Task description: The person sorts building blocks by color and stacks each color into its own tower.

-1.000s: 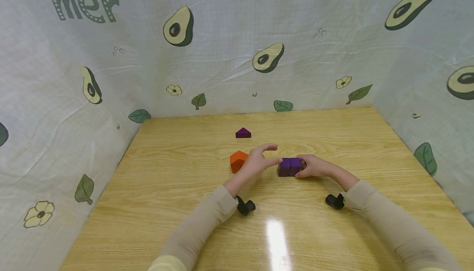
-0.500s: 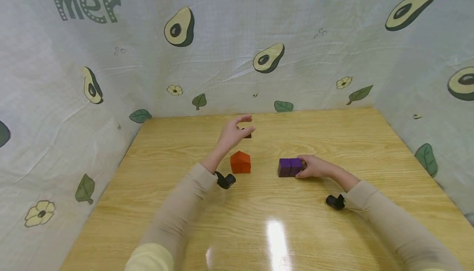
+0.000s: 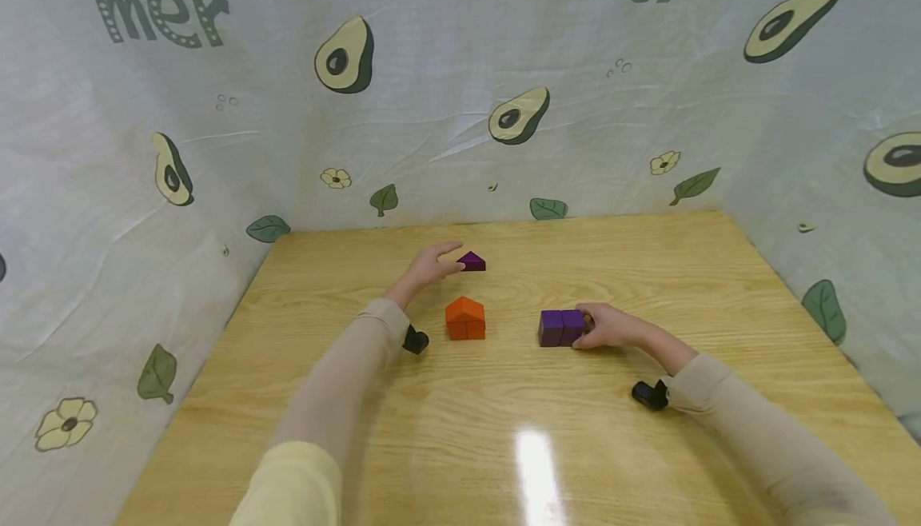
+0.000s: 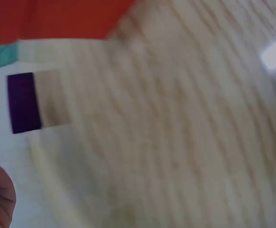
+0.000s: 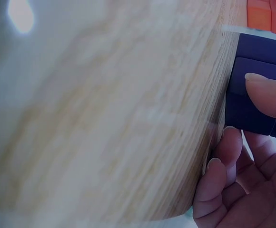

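Observation:
Two purple cube blocks (image 3: 552, 329) sit side by side on the table, right of the middle. My right hand (image 3: 610, 326) holds the right-hand cube; in the right wrist view the thumb (image 5: 266, 95) lies on the purple face of the cube (image 5: 250, 114). Farther back lies a purple triangular block (image 3: 473, 262). At its left end is my left hand (image 3: 426, 265), thumb and fingers spread apart with nothing gripped. The left wrist view shows the fingers (image 4: 0, 185) apart from the purple block (image 4: 24, 102).
Orange blocks (image 3: 465, 326) stand between the hands, a roof-shaped piece on top of two small ones. A patterned cloth (image 3: 432, 110) walls the wooden table (image 3: 460, 430) at the back and both sides. Light glares off the table's front.
My left hand has moved from beside the purple cubes back and left to the triangular block, uncovering the orange blocks. The right hand keeps its place on the cube.

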`<state>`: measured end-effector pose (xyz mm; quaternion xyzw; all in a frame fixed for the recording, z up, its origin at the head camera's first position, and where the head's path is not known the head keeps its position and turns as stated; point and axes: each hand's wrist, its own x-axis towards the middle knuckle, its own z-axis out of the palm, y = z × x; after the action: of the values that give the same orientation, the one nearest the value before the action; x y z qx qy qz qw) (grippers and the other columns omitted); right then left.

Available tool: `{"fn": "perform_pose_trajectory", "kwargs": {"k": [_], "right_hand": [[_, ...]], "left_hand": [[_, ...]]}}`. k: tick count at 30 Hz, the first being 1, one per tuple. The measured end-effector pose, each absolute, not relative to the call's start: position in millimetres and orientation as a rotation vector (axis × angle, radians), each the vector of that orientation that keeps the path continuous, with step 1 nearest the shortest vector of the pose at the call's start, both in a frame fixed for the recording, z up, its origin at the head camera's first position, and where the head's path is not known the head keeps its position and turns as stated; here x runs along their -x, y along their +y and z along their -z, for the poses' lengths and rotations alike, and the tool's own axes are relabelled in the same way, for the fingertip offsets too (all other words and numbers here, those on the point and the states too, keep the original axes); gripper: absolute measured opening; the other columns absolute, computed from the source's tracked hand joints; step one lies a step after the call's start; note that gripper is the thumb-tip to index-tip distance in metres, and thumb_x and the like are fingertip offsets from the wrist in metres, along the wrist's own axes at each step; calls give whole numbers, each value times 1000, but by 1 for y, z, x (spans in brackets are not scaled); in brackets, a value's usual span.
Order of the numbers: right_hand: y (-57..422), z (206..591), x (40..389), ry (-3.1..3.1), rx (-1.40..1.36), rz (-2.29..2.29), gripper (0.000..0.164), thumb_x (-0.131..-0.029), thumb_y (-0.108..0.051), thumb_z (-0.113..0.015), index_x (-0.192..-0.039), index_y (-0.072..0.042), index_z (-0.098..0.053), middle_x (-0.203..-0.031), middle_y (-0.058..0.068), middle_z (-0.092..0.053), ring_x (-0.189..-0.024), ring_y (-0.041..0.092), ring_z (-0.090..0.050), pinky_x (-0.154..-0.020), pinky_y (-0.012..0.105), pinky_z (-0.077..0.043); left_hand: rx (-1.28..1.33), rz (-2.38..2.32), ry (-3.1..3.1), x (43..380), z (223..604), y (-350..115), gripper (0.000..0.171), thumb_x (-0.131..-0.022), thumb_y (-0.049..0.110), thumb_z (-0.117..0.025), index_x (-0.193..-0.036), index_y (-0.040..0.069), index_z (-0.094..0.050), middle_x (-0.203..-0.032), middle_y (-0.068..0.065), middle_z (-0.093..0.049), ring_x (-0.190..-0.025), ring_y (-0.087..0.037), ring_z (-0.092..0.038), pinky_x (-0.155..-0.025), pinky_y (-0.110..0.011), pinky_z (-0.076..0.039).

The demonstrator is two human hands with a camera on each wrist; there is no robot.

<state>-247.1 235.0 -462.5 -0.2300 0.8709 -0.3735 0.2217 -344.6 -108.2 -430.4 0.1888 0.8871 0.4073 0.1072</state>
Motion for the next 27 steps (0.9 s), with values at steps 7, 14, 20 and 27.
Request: {"fn": "perform_pose_trajectory", "kwargs": {"k": [7,14,20,27], "right_hand": [[233,463,246,2399,632,1034,33,-77,-15,-71,-100,0,-53,-87,6,-56,-72,17,-45,-64,31,-37],[233,462,246,2395,635,1039,32,-77,-15,-70,-99,0,-52,-85,5,-55,-71,16,-45,-63,30,-37],[234,461,246,2398,628,1032,32,-77,-15,-70,-100,0,-53,-87,6,-56,-72,17,-45,-65,30,-38],[234,461,248,2396,637,1029,32,-78,-16,-70,-99,0,-52,-88,6,-56,-73,17,-46,-65,31,-38]], "left_hand": [[-756,-720,2723,354,455,-111,52,-97,17,-45,-144,7,-26,-152,-8,-17,-139,-25,-15,-111,-40,-16],[-803,-474,2732,349,455,-107,54,-97,18,-42,-147,15,-20,-153,-2,-16,-138,-22,-20,-111,-37,-18],[-773,-471,2723,347,453,-109,53,-98,23,-42,-146,23,-21,-152,1,-18,-137,-22,-23,-110,-38,-19],[-905,-351,2776,347,457,-120,41,-97,23,-43,-138,22,-41,-147,3,-32,-133,-22,-32,-108,-39,-26]]}}
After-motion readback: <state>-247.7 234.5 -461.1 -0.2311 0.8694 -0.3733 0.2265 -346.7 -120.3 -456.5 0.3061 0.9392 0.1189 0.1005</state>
